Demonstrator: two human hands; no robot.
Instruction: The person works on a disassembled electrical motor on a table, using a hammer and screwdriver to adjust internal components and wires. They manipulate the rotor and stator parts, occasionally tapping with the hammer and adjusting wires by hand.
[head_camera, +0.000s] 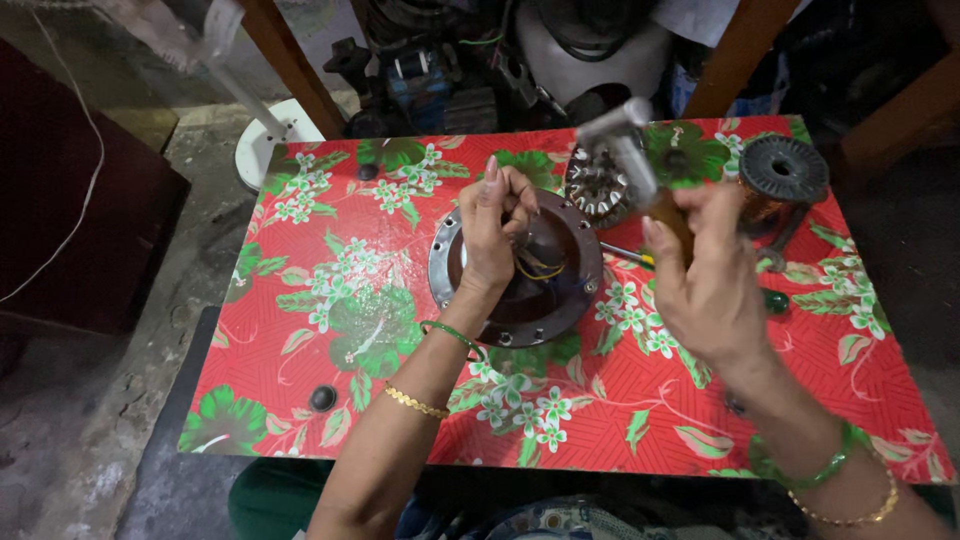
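Clearly heavy, rigid metal: round motor cover (520, 265) mid-table on red flowered cloth (330, 300). Left hand (492, 230) pinching thin wires (535, 265) inside; right hand (705, 285) clamped around hammer (630, 150). Best gripped by rim.

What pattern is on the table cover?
Red table cover with green leaves and white flowers, seen from the head camera.

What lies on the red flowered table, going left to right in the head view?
Small black knob → round metal housing under the left hand → toothed metal core → right hand → copper wire coil.
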